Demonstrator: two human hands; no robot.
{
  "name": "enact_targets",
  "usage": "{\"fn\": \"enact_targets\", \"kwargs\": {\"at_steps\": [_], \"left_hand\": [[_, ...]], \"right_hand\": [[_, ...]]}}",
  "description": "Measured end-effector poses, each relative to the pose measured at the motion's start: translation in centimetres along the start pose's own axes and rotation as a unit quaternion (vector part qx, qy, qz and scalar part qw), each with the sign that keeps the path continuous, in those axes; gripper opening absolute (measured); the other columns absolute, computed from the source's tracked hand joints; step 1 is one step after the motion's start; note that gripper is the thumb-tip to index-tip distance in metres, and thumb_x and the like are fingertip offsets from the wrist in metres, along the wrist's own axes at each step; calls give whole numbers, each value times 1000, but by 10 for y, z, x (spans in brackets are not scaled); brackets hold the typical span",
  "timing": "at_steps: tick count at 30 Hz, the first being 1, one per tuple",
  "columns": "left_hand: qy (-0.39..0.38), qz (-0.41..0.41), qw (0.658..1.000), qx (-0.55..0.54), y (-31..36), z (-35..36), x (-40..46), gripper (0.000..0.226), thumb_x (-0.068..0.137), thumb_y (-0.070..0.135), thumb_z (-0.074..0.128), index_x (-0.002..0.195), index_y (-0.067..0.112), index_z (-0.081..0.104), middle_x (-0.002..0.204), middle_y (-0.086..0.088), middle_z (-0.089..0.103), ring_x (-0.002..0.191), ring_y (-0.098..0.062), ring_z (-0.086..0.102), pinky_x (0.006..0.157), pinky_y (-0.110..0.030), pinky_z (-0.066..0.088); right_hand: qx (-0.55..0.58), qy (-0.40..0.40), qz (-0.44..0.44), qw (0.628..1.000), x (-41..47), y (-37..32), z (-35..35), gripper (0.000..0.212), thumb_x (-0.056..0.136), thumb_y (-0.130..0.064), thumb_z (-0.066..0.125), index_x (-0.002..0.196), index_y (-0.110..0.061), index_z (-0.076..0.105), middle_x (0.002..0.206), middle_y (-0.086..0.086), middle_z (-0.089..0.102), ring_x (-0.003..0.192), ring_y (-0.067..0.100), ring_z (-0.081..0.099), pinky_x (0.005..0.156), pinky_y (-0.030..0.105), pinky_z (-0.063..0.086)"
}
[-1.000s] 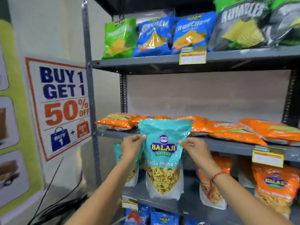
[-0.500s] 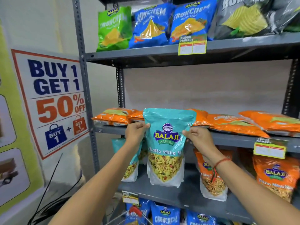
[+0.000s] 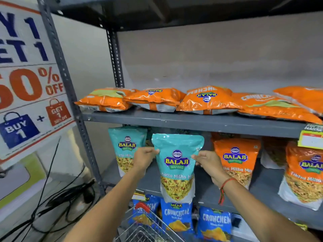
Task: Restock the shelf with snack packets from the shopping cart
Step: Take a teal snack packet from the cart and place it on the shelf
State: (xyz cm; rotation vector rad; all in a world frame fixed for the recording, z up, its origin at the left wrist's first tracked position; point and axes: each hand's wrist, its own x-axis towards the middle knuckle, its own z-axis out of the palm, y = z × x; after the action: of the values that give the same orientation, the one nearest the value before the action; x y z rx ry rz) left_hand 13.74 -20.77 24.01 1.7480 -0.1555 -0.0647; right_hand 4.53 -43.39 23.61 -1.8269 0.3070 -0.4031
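Observation:
I hold a teal Balaji snack packet [image 3: 176, 165] upright by its two sides, my left hand [image 3: 144, 158] on its left edge and my right hand [image 3: 207, 161] on its right edge. It hangs in front of the grey middle shelf [image 3: 206, 191], just under the shelf board above. Another teal packet [image 3: 126, 145] stands on that shelf to the left, partly behind my left hand. An orange Balaji packet [image 3: 236, 159] stands to the right. The wire shopping cart [image 3: 145, 227] shows at the bottom, with a red handle end.
Orange packets [image 3: 208, 99] lie flat on the upper shelf [image 3: 192, 122]. Blue Crunchem packets [image 3: 176, 217] fill the shelf below. A grey upright post [image 3: 70, 95] stands at left, with a promo poster [image 3: 26, 88] on the wall and black cables [image 3: 57, 203] on the floor.
Both hands have lowered the teal packet from in front of the upper shelf edge to the middle shelf opening. My view has tilted down and moved closer.

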Motion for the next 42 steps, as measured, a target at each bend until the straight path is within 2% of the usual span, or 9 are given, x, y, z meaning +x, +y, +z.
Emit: {"fn": "enact_targets", "kwargs": {"at_steps": [11,16,19,21,25,29,35,39,42], "left_hand": [[23,6,1000,-8,-34,44,77,15,78,24,75,89,15,78,94,-5,76,84,-14,67,79,-33,55],[-16,36,999,-10,-40,57,93,20,84,21,69,94,5,75,90,-3,74,69,5,63,60,-10,48],[-52,44,997,-30,-47,60,97,17,86,18,66,94,4,74,98,-11,75,86,-12,68,77,-26,56],[-87,40,995,-39,-59,62,95,20,85,17,67,101,4,71,106,-15,74,97,-21,69,89,-40,57],[-133,-25,991,23,-109,67,69,76,57,40,88,123,25,55,121,5,68,112,-11,63,97,-36,52],[-134,-60,986,79,-168,75,53,80,49,55,87,118,39,49,118,11,68,110,-9,64,97,-44,53],[-104,-59,989,90,-172,75,56,59,68,31,80,119,29,52,118,8,68,110,-11,65,97,-36,53],[-90,-55,987,125,-169,74,65,53,74,24,76,118,37,50,119,7,67,112,-13,63,99,-34,51],[-78,-59,989,113,-166,78,61,53,77,21,74,124,24,50,117,6,64,113,-16,62,94,-28,49]], "right_hand": [[-4,49,28,998,79,42,11,17,83,-20,69,65,-24,68,76,2,73,63,11,61,63,26,50],[34,38,49,997,93,57,11,10,87,-23,64,83,-16,71,82,-3,73,70,12,63,64,25,48],[66,13,37,997,94,64,12,10,86,-25,65,90,-16,67,84,-9,72,76,11,64,63,22,45],[90,-65,49,993,93,79,14,33,76,-35,75,105,-24,64,101,-11,73,94,7,67,75,24,49],[52,-216,132,966,81,131,22,81,59,-31,88,125,-27,43,121,-12,63,110,3,60,85,19,50],[53,-200,154,966,70,170,42,68,69,-2,80,123,-16,42,125,4,61,105,5,59,77,10,50],[54,-141,155,976,78,188,61,72,50,-24,89,110,-34,51,122,-2,66,113,13,62,100,39,50],[55,-124,149,979,82,188,69,74,48,-32,89,110,-36,50,118,-3,67,109,13,64,97,41,53],[59,-124,149,979,82,184,69,77,49,-31,90,114,-35,48,122,-2,66,110,13,63,97,42,53]]}}
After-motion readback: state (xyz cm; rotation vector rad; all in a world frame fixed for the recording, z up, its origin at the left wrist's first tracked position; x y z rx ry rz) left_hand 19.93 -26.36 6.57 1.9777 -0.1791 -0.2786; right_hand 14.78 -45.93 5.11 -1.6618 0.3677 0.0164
